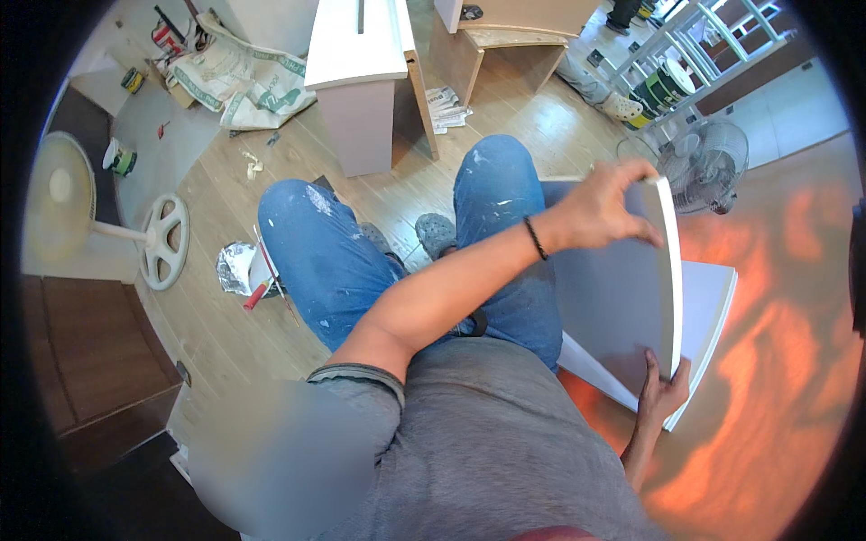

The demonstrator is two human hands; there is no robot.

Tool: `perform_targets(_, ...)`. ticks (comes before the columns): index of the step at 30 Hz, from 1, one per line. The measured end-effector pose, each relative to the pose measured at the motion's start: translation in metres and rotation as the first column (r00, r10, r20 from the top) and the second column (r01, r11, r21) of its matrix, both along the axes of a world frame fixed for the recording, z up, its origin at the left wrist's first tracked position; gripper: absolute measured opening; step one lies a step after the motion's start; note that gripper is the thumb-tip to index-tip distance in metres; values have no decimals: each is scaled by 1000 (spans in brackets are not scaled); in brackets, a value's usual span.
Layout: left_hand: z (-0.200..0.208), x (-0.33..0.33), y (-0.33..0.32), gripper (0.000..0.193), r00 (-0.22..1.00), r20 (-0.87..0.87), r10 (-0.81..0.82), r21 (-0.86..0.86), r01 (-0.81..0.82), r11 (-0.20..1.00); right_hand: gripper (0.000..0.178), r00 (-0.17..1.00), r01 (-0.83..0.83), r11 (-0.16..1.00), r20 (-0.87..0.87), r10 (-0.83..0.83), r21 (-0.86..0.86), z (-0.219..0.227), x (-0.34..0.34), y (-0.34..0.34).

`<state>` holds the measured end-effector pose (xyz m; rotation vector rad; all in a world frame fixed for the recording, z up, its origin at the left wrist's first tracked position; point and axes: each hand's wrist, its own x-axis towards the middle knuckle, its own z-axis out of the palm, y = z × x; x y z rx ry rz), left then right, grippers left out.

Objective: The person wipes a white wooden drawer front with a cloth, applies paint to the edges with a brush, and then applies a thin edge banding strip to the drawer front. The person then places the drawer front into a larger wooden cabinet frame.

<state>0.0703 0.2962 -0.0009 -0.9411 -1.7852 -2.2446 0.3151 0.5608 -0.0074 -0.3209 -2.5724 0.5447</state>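
Observation:
A pale grey panel with a white edge point(622, 298) stands tilted on its side at my right, beside my right knee. My left arm reaches across my lap, and my left hand point(600, 209) grips the panel near its far end, fingers at the white edge and thumb against the face. My right hand point(665, 389) holds its near end from below, the thumb on the grey face. Under it lies a second white panel point(708, 307), partly covered by the first.
White cabinet pieces point(361, 117) stand ahead. At the left are a standing fan point(68, 189) and a red-handled tool point(257, 295). A second fan point(708, 167), paint buckets point(666, 86) and a ladder point(722, 41) are at the far right, near another person's shoe point(622, 106).

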Motion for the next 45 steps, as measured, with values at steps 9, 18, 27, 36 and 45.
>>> perform_targets(9,-1,-33,-114,53,935,54,351,10,-352,936,40,944,-330,936,16,331,118,42,-157,-47)
perform_targets(18,-2,-57,-221,51,764,35,644,-144,-634,760,47,785,-615,761,64,616,207,52,-297,-120)
perform_targets(27,-27,-28,-320,50,613,281,738,-131,-738,662,53,554,-820,484,208,806,305,37,-387,-228)
perform_targets(36,-69,1,-375,54,440,393,807,-185,-822,538,58,411,-907,367,252,876,205,-1,-408,-306)
perform_targets(45,-80,9,-399,49,404,480,779,-217,-806,551,57,389,-921,355,381,839,160,-9,-414,-347)
